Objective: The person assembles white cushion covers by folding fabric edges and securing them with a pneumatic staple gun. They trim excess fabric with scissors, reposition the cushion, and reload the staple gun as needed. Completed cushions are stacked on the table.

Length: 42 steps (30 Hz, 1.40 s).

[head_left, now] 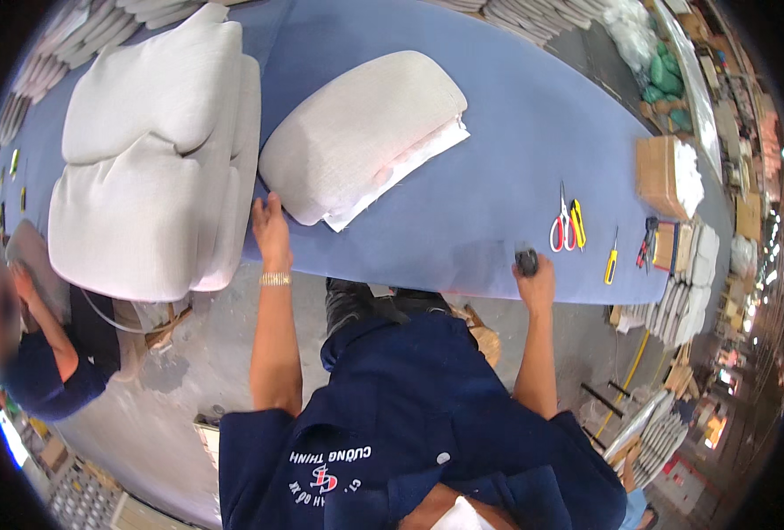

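"By the lone cushion's [365,132] near left corner, how is the left hand [271,234]?"

"Half open, gripping nothing, fingertips at its edge; contact I can't tell."

"And the right hand [536,281]?"

"Right of the cushion, curled round a dark tool [526,261]."

"Materials?"

"Rounded grey woven cloth, white fabric edge [409,168] lower right, blue table [515,115] beneath; puffy, creased pads [140,168] stacked to its left."

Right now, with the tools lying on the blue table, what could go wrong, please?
The stack of light grey cushions sits at the near edge of the blue table, so a bump might topple it. The red-handled scissors lie near the right hand, so a careless reach could nick it. The yellow-handled screwdriver lies near that edge too and might be knocked off.
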Motion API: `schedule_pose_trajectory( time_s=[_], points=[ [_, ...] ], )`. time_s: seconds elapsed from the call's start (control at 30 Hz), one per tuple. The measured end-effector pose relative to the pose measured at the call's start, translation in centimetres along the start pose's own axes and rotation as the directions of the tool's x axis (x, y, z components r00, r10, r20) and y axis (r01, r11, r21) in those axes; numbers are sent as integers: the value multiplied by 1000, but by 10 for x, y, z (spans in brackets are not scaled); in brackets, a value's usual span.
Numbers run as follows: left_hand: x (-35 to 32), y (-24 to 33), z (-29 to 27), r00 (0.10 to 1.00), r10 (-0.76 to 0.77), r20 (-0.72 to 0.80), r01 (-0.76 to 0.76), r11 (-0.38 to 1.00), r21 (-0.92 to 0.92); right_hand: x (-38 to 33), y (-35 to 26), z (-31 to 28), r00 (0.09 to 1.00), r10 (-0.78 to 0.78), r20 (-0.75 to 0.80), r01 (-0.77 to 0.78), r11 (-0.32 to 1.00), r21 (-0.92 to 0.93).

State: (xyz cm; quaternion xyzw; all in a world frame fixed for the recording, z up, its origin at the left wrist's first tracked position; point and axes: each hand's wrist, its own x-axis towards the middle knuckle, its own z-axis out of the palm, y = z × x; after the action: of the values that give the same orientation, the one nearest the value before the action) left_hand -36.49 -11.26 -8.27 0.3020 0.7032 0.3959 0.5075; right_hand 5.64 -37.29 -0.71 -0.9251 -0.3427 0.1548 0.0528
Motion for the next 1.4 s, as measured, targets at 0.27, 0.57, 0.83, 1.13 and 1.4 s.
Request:
schedule_pose_trajectory(
  time_s=[0.27, 0.57, 0.83, 1.13, 1.4],
  points=[
    [-22, 21, 39, 969, -174, 175, 231, 888, -397, 125, -11, 30, 912, -338, -231, 402, 846, 349],
    [-129, 4, 112, 988, -103, 116, 153, 767, -623, 110, -154, 63, 831, -451, 326, -123, 423, 898],
    [-167, -17, 152, 981, -181, 67, 180, 734, -655, 107, -176, 74, 857, -383, 344, -378, -15, 926],
    [-263, -57, 81, 715, -419, 561, 699, 443, -561, 28, -126, -28, 785, -619, 16, 364, 483, 797],
    [-285, -65, 54, 685, -478, 549, 719, 563, -407, -2, -96, -16, 813, -581, 29, 343, 519, 783]
  ],
)
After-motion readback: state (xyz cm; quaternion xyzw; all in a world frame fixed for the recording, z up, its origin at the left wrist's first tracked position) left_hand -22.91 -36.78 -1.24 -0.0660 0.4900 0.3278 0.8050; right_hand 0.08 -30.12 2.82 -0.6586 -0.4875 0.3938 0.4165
